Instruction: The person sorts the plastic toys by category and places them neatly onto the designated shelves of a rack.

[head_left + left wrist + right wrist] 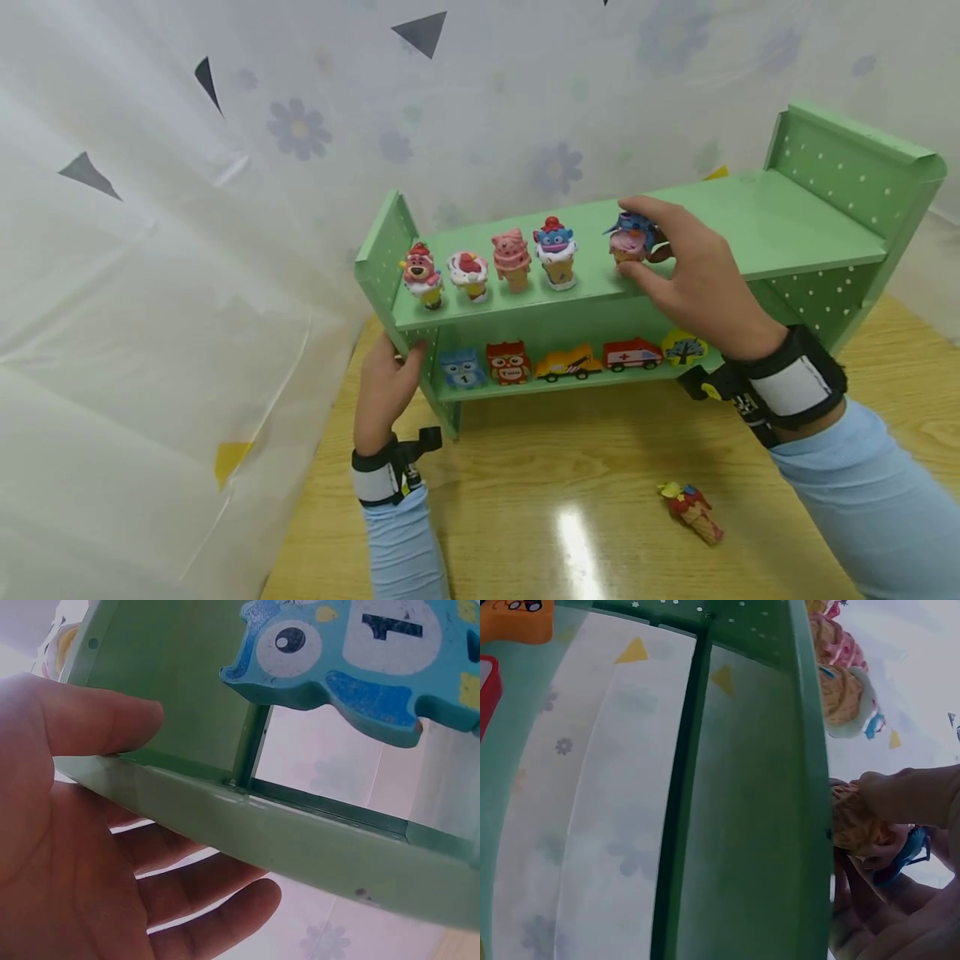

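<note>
My right hand (701, 275) pinches a toy ice cream cone (628, 242) with a pink scoop and a blue figure on top. It stands upright at the front of the green shelf (810, 221)'s upper board; in the right wrist view the cone (853, 819) is right at the board's edge. To its left stand several more toy cones, the nearest a blue-faced one (557, 254). My left hand (386, 387) holds the shelf's left side panel. In the left wrist view its thumb (112, 720) lies on one face, the fingers on the other.
On the lower board stand a blue owl (462, 369), a red owl (508, 363), a yellow tow truck (570, 364), a red ambulance (632, 354) and a tree piece (684, 347). Another toy cone (693, 512) lies on the wooden table (495, 517). A patterned sheet (300, 217) hangs behind.
</note>
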`<state>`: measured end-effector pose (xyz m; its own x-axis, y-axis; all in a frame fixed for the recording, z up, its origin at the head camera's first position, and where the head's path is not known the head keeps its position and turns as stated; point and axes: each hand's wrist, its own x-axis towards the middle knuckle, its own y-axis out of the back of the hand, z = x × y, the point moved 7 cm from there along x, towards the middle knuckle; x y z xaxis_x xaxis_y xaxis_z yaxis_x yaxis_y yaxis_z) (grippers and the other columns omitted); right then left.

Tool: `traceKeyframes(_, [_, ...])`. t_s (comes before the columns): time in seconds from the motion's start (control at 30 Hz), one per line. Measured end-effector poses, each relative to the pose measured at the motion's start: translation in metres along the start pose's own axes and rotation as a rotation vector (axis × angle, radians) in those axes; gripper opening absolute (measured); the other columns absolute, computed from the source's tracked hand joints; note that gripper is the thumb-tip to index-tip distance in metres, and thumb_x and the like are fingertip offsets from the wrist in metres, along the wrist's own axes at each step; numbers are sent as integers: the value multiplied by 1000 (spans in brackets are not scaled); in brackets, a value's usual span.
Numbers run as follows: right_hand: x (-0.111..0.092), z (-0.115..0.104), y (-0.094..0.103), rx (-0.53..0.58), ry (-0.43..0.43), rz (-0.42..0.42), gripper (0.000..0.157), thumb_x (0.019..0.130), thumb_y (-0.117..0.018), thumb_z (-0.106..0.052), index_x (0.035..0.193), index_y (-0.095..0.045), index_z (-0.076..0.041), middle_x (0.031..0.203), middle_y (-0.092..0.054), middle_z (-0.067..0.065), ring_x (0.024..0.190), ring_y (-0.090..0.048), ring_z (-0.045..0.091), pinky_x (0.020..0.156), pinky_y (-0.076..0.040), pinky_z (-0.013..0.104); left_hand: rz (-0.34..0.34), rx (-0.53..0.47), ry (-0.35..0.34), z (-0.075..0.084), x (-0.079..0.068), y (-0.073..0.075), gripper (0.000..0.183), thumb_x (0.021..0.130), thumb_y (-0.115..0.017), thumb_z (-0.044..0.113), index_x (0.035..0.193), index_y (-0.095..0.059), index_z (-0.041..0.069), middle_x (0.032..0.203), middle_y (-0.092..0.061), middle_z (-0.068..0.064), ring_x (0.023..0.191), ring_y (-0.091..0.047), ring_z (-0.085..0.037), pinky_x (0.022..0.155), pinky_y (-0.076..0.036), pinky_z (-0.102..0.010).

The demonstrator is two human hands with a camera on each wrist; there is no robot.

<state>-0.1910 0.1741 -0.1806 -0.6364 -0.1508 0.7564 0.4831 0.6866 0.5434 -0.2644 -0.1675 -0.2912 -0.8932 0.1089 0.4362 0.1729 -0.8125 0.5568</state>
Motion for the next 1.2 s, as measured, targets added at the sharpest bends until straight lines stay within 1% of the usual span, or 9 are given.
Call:
traceKeyframes(0.13, [4,5,-13,33,-47,-48,72,85,-68,-2,147,-33,-13,113,-58,21,89,-60,32,76,-52,47,0,2,2,-2,-1,0,32,95,-54,29,122,-54,13,116,-63,-11,101,-61,-23,78,-56,-46])
traceKeyframes(0.4, [4,7,-20,65,-96,-82,69,87,-66,-3,146,-33,-12,115,-59,24,91,-62,34,77,-54,50,-7,6,-12,1,0,-1,32,96,-54,29,123,-54,13,116,-63,-10,100,-60,-22,77,-56,-45])
traceKeyframes(0.5, [4,7,-19,57,-106,-82,67,87,-66,-4,145,-34,-12,108,-63,24,87,-62,33,73,-53,48,-7,6,-19,2,1,-1,33,96,-53,30,123,-54,12,116,-63,-11,100,-60,-23,76,-56,-45])
traceKeyframes(0.57, [4,7,-20,39,-105,-82,65,87,-67,-6,143,-35,-10,100,-65,21,82,-62,30,69,-51,45,-8,4,-24,2,1,-1,34,96,-53,30,124,-54,11,116,-63,-12,99,-60,-23,76,-56,-45])
traceKeyframes(0.67, [4,6,-20,10,-100,-92,61,87,-68,-9,140,-38,-6,87,-65,16,75,-60,25,64,-46,40,-5,-2,-25,2,1,-1,36,96,-53,33,124,-54,11,116,-63,-12,98,-60,-23,75,-56,-44])
traceKeyframes(0.73, [4,6,-21,-2,-100,-102,57,88,-67,-11,138,-41,-4,85,-64,14,72,-60,23,62,-46,39,-6,-4,-23,1,1,-1,37,96,-53,34,124,-54,11,116,-63,-13,98,-60,-23,74,-56,-44])
traceKeyframes(0.83, [4,4,-21,-2,-111,-123,53,89,-66,-13,135,-43,-3,87,-65,14,72,-60,22,61,-46,39,-2,-9,-22,1,1,0,36,96,-53,34,124,-54,11,116,-63,-14,98,-60,-24,74,-56,-45])
traceKeyframes(1.03, [3,4,-21,19,-131,-164,52,90,-65,-12,136,-42,-1,101,-65,19,84,-64,28,68,-51,45,-1,-3,-14,0,1,1,35,96,-53,33,122,-54,11,116,-64,-17,96,-60,-24,73,-55,-44])
traceKeyframes(1.2, [3,5,-22,45,-148,-199,52,91,-63,-13,137,-40,-2,109,-63,20,92,-63,31,74,-52,48,-6,3,0,0,1,1,36,95,-53,35,122,-54,11,114,-64,-15,93,-60,-24,71,-54,-42])
